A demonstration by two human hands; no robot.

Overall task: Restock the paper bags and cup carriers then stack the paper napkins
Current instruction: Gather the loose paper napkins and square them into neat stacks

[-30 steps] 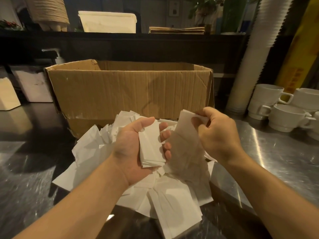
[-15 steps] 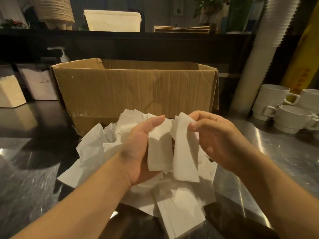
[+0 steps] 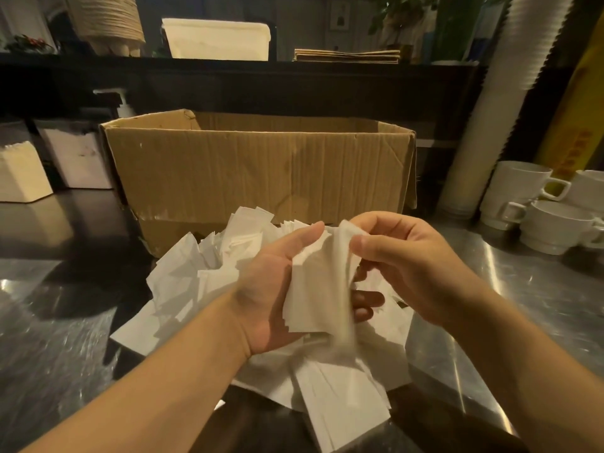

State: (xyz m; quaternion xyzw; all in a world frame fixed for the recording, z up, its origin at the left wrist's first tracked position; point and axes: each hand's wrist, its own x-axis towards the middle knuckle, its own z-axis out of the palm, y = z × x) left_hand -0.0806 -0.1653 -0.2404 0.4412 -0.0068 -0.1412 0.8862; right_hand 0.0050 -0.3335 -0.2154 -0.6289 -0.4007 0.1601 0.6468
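Note:
A loose heap of white paper napkins [image 3: 196,289] lies on the steel counter in front of an open cardboard box [image 3: 261,171]. My left hand [image 3: 271,289] holds a small stack of folded napkins [image 3: 310,295] upright in its palm, thumb on top. My right hand [image 3: 402,266] pinches one napkin [image 3: 343,256] by its top edge and holds it against the right side of that stack. This napkin is blurred. Flat brown paper bags [image 3: 346,56] lie on the dark shelf behind. A tall stack of pulp cup carriers [image 3: 104,24] stands on the shelf at the far left.
White mugs [image 3: 523,204] are stacked at the right, beside a tall column of white cups [image 3: 490,125]. White napkin holders [image 3: 19,174] and a pump bottle [image 3: 124,106] stand at the left. A white bin [image 3: 215,39] sits on the shelf. The steel counter [image 3: 539,289] stretches to both sides.
My right hand has brought a single napkin from apart on the right in against the stack in my left hand. The view has drifted slightly.

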